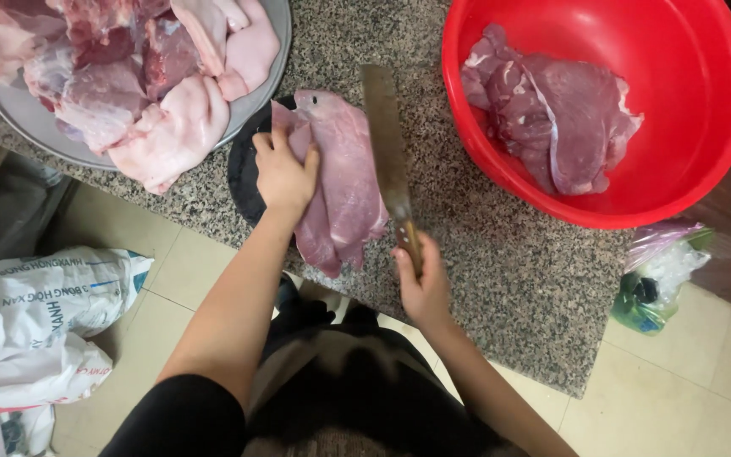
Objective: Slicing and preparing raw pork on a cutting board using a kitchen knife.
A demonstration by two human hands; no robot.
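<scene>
Left hand (283,173) far-left of the right one, palm down, fingers spread and pointing away, pressing flat; forearm bare, runs near-left down to a black sleeve at the upper arm. Right hand (421,283) nearer and to the right, fist closed in a grip, knuckles up, thumb side toward the left. Right forearm bare, angling to near-right; both elbows bent outward.
</scene>
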